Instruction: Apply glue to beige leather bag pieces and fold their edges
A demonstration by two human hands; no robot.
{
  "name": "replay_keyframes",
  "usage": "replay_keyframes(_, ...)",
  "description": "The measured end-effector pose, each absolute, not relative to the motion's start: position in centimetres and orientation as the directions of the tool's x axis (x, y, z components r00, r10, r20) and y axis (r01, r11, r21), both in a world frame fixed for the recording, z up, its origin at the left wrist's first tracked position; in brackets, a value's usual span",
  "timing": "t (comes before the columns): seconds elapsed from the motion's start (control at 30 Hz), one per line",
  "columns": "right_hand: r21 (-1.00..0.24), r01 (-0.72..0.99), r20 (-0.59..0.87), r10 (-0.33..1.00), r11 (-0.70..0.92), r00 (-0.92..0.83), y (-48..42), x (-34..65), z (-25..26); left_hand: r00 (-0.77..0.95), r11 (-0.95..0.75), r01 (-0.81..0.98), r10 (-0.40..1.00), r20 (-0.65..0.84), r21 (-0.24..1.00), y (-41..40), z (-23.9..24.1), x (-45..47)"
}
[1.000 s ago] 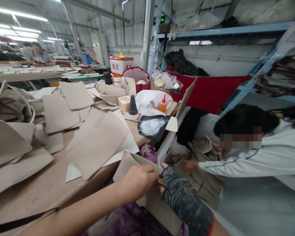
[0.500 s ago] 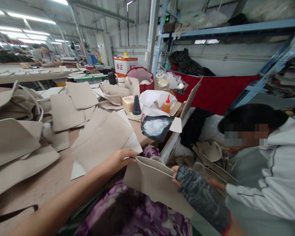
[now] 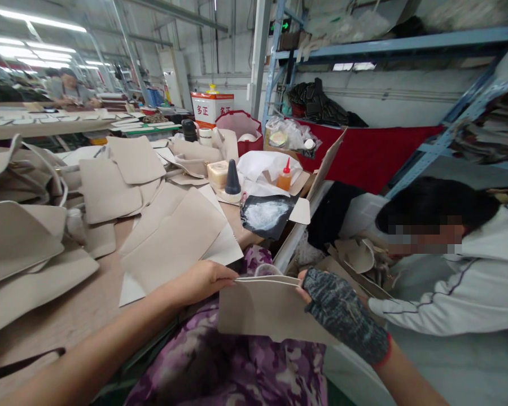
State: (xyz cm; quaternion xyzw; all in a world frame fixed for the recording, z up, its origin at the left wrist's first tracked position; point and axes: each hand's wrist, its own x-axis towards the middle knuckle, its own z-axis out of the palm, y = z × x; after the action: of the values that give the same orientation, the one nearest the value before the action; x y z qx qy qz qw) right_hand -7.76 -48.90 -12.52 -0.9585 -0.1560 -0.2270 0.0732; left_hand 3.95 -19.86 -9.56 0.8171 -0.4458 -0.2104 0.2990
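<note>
A beige leather-like panel [image 3: 271, 310], made of two layers along its top edge, is held above my lap between both hands. My left hand [image 3: 209, 279], bare, pinches its left upper corner. At the right end of the top edge, my right hand [image 3: 328, 299] grips the panel; it wears a grey knitted fingerless glove with a red cuff. Some of its fingers are hidden behind the panel. Just beyond my left hand, flat beige panels [image 3: 178, 231] lie on the table over white sheets.
Beige bag parts [image 3: 17, 242] are heaped on the table [image 3: 105, 282] at left. Beyond lie a dark cone [image 3: 232, 177], an orange bottle with red tip [image 3: 284, 176] and a black sheet with white paste [image 3: 266, 215]. A co-worker [image 3: 461, 270] bends close by at right.
The panel has swung more level, and the gap between its two layers has narrowed. My right hand has risen slightly. The co-worker's arm at right has shifted.
</note>
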Motion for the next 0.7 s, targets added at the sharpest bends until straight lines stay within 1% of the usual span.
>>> replay_keyframes(0.07, -0.031, 0.353, 0.44, 0.305, -0.935, 0.845, -48.9, -7.6, -12.0, 0.501, -0.434, -0.629, -0.861, -0.09, 0.645, -20.4, -9.2, 3.7)
replay_keyframes(0.17, -0.028, 0.349, 0.397, 0.31, -0.937, 0.864, -49.0, -7.5, -11.4, 0.491, -0.435, -0.66, -0.867, -0.086, 0.612, -21.3, -8.8, 3.6)
replay_keyframes(0.33, -0.126, 0.37, 0.297, 0.321, -0.92, 0.899, -49.0, -7.3, -10.9, 0.496, -0.439, -0.661, -0.864, -0.084, 0.608, -22.4, -8.0, 3.6)
replay_keyframes(0.5, -0.179, 0.372, 0.326, 0.302, -0.911, 0.896, -48.3, -7.5, -10.4, 0.483, -0.424, -0.667, -0.872, -0.079, 0.613, -23.1, -7.2, 3.6)
replay_keyframes(0.63, -0.109, 0.396, 0.329, 0.343, -0.912, 0.88, -47.8, -7.4, -10.0, 0.451, -0.413, -0.687, -0.887, -0.094, 0.598, -23.9, -6.6, 3.5)
replay_keyframes(0.7, -0.1, 0.405, 0.321, 0.355, -0.909, 0.878, -47.7, -7.3, -9.8, 0.445, -0.409, -0.692, -0.891, -0.095, 0.595, -24.3, -6.5, 3.4)
